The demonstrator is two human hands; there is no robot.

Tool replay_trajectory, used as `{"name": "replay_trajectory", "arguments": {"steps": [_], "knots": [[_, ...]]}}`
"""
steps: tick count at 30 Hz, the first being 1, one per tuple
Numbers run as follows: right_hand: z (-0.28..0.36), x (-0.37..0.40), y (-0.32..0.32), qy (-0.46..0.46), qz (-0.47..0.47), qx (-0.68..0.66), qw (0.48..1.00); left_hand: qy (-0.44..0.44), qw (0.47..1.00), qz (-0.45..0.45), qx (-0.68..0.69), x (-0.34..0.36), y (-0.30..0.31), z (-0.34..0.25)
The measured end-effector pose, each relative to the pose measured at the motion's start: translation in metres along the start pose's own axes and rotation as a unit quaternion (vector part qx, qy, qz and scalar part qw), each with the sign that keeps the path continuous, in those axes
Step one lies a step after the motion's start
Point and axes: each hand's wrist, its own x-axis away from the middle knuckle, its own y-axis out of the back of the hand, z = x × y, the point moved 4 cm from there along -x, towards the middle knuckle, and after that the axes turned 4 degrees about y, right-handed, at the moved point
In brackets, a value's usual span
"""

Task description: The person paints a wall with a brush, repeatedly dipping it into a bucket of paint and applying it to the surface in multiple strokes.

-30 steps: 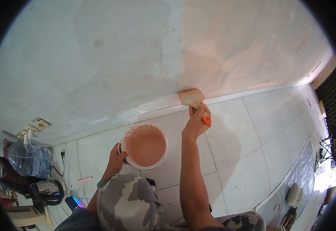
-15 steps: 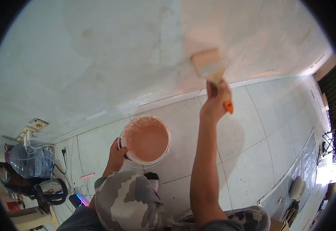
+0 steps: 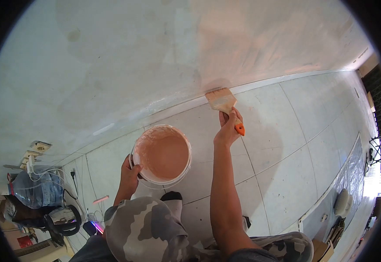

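Note:
My right hand [image 3: 228,126] is closed on a wide paintbrush [image 3: 222,100] with an orange handle end. The bristles, coated in peach paint, are at the foot of the wall, just above the skirting strip. Closed over the side of a white bucket [image 3: 189,153], my left hand [image 3: 131,174] steadies it above the tiled floor. Peach-pink paint [image 3: 166,153] partly fills the bucket and smears its inner wall. A thin peach coat covers the right part of the pale wall [image 3: 125,52], with a straight upright edge on its left.
At lower left, a large water bottle [image 3: 37,190], a kettle [image 3: 62,217] and cables sit below a wall socket [image 3: 41,146]. My camouflage-clad knee [image 3: 149,222] is under the bucket. Plastic sheeting [image 3: 347,174] lies at the right.
My right hand has drawn the paintbrush down the wall, from the painted area to near the skirting. The bucket stays in my left hand, nearly unmoved; the view has shifted slightly.

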Motion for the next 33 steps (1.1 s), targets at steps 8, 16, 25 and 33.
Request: {"name": "replay_trajectory", "arguments": {"steps": [8, 16, 25, 33], "knots": [[0.019, -0.008, -0.048, -0.003, -0.010, 0.007, 1.000, 0.019, 0.999, 0.006, -0.033, 0.003, -0.001, -0.006], [0.185, -0.010, -0.113, 0.207, 0.159, -0.159, 0.952, 0.019, 1.000, -0.006, 0.021, 0.000, 0.004, 0.004], [0.058, -0.052, 0.002, 0.089, -0.007, -0.001, 0.996, 0.019, 0.999, 0.013, 0.025, 0.000, 0.002, 0.002], [0.014, -0.071, -0.003, 0.047, -0.023, 0.011, 0.999, 0.012, 0.999, 0.018, 0.033, 0.003, -0.004, -0.006]]}}
